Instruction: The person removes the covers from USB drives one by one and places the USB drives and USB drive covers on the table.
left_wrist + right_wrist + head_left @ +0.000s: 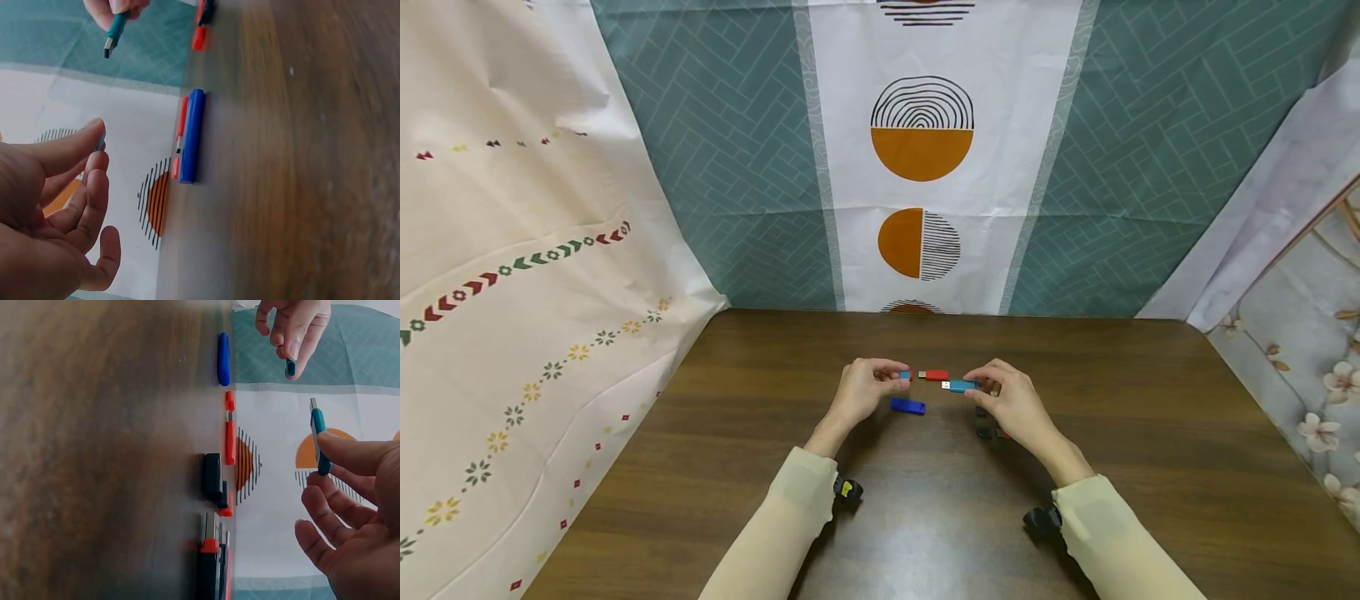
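Note:
My left hand (898, 375) pinches a small teal cap (906, 376) between thumb and fingertips, just above the table. My right hand (979, 387) pinches a teal USB stick (960, 386) by its rear end, metal plug bare and pointing at the cap. A short gap separates the two. The right wrist view shows the teal stick (319, 439) at my fingertips and the cap (290, 367) across from it. The left wrist view shows the stick (115, 32) held in the air.
On the dark wooden table (1150, 433) lie a blue stick (908, 407), a red stick (934, 375) with its red cap (230, 400) off beside it, and several black and red sticks (211, 478) under my right hand. Patterned cloths hang behind and at both sides.

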### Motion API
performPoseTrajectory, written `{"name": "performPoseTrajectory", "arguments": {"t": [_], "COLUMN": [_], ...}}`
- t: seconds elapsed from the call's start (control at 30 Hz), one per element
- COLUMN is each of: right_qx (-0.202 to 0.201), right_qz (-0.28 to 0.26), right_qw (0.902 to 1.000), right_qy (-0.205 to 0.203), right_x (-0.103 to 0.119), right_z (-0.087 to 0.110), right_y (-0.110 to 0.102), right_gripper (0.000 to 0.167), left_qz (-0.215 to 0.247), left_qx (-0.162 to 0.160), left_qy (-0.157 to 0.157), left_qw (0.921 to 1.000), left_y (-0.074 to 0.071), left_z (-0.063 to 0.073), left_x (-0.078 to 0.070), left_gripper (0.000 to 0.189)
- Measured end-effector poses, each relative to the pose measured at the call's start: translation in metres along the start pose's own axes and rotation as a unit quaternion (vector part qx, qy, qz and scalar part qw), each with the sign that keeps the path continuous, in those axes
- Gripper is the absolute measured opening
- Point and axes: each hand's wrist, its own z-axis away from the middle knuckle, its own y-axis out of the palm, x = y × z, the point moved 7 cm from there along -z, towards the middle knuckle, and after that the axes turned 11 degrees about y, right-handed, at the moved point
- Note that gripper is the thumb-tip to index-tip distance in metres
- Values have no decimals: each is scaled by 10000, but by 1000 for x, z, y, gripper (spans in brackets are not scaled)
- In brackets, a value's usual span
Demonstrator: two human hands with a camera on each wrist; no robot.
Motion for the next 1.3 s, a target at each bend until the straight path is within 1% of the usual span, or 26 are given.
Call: {"name": "performPoseTrajectory", "arguments": {"t": [0.17, 0.37, 0.53, 0.67, 0.77, 1.1, 1.3], "right_qx": [15, 76, 116, 89, 62, 146, 253], "right_qz": [134, 272, 435, 509, 616, 1242, 1814], "right_qw": [9999, 9995, 9988, 9983, 9972, 9898, 9797], "right_qy": [27, 127, 186, 286, 429, 681, 815], "right_x": [0, 1, 3, 4, 4, 10, 10], "right_z": [-5, -14, -19, -22, -25, -39, -47], "right_y": [4, 10, 14, 16, 18, 34, 45], "right_gripper": [17, 17, 16, 16, 17, 14, 15], "left_qz": [-79, -260, -351, -356, -422, -710, -839], "left_qx": [28, 159, 273, 361, 423, 633, 776], "left_qy": [-90, -127, -99, -152, -181, -272, -324], "left_qw": [9999, 9995, 9990, 9986, 9980, 9951, 9929], "left_y": [1, 3, 5, 8, 9, 14, 19], "left_z": [-2, -5, -7, -8, -9, -15, -17], "left_x": [5, 10, 10, 10, 10, 14, 17], "left_gripper": [19, 18, 18, 19, 20, 20, 20]}}
